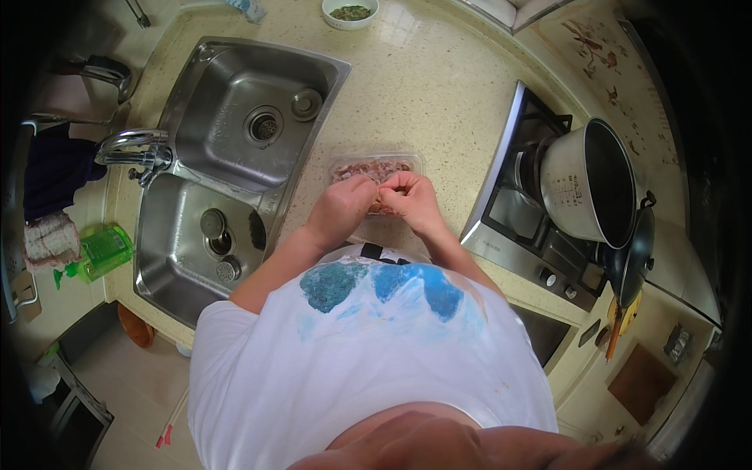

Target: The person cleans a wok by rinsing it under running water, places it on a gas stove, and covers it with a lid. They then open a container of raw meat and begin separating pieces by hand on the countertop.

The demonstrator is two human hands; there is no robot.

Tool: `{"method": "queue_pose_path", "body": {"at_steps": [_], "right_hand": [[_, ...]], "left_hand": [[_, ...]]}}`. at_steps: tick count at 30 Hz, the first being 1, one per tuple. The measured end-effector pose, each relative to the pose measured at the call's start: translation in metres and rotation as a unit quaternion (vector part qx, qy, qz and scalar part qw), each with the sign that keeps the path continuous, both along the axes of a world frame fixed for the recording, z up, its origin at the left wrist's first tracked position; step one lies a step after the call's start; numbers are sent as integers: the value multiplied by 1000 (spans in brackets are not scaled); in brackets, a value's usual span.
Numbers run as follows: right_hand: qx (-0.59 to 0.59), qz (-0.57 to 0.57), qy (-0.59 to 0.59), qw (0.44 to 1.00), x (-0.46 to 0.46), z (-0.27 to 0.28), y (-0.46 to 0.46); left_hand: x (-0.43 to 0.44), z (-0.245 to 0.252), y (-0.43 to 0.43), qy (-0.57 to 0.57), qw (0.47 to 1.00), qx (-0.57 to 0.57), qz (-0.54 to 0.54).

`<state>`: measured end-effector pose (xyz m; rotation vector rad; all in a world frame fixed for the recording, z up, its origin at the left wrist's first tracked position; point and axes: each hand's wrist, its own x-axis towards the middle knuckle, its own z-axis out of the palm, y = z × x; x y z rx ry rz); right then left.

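A clear plastic tray (419, 161) of raw meat pieces (367, 169) lies on the counter close to my body. Over its near half, my left hand (346, 205) and my right hand (416, 202) meet fingertip to fingertip. Thumbs and forefingers are pinched together on both sides. Whatever lies between the fingertips is too small and too covered to make out. An orange-brown patch (380, 208) shows just below them, inside the tray's outline. My hands and wrists hide much of the tray's near side.
To the left is a double steel sink (197, 132) with a chrome faucet (132, 147) and a green soap bottle (106, 252). A gas stove (499, 235) at right carries a tilted steel pot (564, 185) and a dark pan (637, 258). A white bowl (351, 24) stands far back.
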<state>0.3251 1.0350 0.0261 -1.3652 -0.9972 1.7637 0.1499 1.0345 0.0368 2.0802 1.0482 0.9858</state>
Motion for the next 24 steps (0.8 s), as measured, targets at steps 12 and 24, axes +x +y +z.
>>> {"method": "queue_pose_path", "body": {"at_steps": [12,24], "right_hand": [[45,-7,-43,998,-5,-6,3],[123,4,-36,992,-10,5,1]], "left_hand": [[-6,-14,-1,-391,830,-392,69],[-5,-12,-1,-355,837,-411,67]]}}
